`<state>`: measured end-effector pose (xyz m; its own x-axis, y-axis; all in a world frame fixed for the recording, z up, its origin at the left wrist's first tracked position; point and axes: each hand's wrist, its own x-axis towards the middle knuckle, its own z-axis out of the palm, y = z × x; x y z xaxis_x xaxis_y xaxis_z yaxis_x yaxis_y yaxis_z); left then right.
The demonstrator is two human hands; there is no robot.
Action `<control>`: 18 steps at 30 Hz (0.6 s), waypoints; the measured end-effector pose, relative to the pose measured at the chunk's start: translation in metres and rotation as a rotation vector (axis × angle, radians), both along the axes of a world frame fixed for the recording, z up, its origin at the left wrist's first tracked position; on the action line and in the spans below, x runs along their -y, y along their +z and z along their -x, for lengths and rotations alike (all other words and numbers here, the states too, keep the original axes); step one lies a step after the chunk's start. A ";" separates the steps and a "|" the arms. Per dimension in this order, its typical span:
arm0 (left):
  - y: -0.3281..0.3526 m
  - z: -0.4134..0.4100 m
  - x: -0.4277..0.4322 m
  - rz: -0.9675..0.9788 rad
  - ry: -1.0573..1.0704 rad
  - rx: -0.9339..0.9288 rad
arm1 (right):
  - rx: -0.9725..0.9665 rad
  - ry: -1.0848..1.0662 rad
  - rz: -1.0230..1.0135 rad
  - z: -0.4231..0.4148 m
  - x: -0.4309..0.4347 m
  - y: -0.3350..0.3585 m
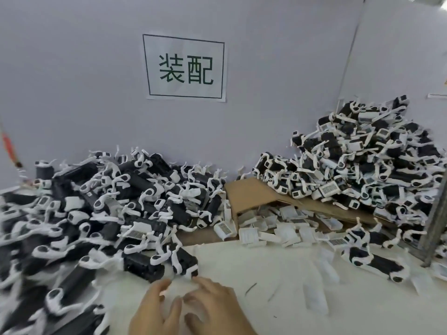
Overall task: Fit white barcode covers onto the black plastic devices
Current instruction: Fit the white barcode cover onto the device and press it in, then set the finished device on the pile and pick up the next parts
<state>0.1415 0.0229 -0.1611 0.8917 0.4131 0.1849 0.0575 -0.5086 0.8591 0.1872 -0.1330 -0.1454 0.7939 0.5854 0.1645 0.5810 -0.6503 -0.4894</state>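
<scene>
Nearest, the left hand and right hand sit close together low over the smooth white desk. Their fingers bend toward each other around something pale and blurred; whether they grip it I cannot tell. Just beyond them lies a black device — a blocky plastic body with a white strap looped over it. The left heap of such devices fills that side. The right heap rises taller at the far right, many pieces showing flat white barcode faces. Between them a brown cardboard box lies tipped, spilling loose covers — thin white rectangles, some printed with barcodes.
</scene>
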 end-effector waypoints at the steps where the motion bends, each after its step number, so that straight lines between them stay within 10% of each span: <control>1: 0.017 0.004 0.011 -0.038 0.058 0.022 | 0.028 0.009 0.006 -0.002 0.002 -0.004; 18: 0.011 0.019 0.010 -0.114 0.076 -0.030 | -0.179 -0.339 -0.213 -0.037 -0.042 0.008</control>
